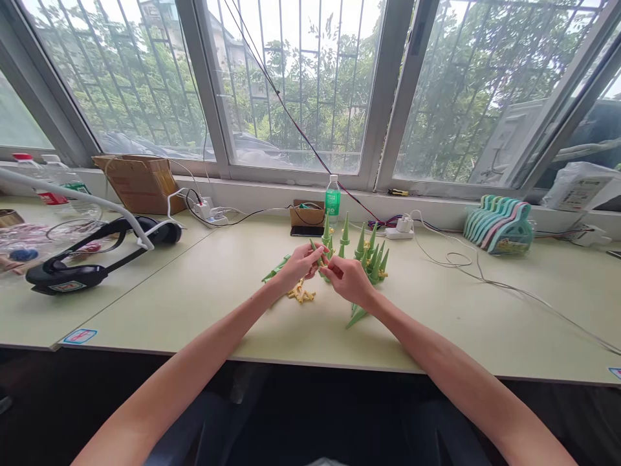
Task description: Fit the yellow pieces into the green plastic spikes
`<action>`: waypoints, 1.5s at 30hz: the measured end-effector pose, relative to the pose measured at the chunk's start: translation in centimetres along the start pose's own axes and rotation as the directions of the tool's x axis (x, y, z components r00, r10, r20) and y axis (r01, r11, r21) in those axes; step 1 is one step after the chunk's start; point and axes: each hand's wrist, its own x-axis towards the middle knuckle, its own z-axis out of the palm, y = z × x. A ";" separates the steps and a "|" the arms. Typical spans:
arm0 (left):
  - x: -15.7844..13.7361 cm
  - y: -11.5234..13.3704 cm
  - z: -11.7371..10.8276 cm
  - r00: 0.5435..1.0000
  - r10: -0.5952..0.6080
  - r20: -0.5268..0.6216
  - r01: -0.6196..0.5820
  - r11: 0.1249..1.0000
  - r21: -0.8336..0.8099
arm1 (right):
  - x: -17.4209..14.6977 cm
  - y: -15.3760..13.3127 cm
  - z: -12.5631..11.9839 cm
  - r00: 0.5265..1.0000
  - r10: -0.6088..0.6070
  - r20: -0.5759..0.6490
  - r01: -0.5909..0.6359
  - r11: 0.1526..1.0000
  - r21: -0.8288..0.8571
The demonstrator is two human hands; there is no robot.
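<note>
Where the hands meet, head view: a slender green pointed piece [313,244] is gripped above the pale tabletop [169,310] by the left hand [303,260].
Right hand [347,277]: fingertips are placed at the piece's lower end; whether they are closed on it cannot be told.
Small yellow branched pieces [301,295]: heaped near the left hand.
Upright green cones [376,260]: clustered beyond the right hand.

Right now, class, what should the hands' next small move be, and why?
Perhaps steady the green piece in the left hand while the right hand adjusts its lower end: both hands meet there and partly hide it.
</note>
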 end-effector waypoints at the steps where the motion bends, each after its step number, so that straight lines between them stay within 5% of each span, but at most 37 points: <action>1: 0.0 0.0 0.0 1.000 -0.004 0.004 0.004 1.000 0.002 | 0.0 0.0 0.0 1.000 -0.002 0.002 0.002 1.000 0.001; 15: 0.2 -0.5 -0.2 1.000 -0.013 0.013 0.013 1.000 -0.024 | -0.1 -0.3 -0.1 1.000 0.007 0.011 -0.007 1.000 -0.008; 23: 0.1 -0.1 0.0 0.997 0.003 -0.075 -0.006 1.000 -0.031 | 0.0 -0.3 -0.3 0.998 0.059 0.003 -0.059 0.996 -0.065; 35: 0.1 -0.8 0.1 0.961 0.261 -0.087 -0.225 0.928 0.296 | 0.3 0.2 -0.4 0.979 0.202 -0.023 -0.199 0.976 0.083; 45: -0.4 -0.6 0.3 0.940 0.338 -0.052 -0.288 0.864 0.412 | 0.4 -0.1 -0.6 0.943 0.328 0.059 -0.332 0.916 0.224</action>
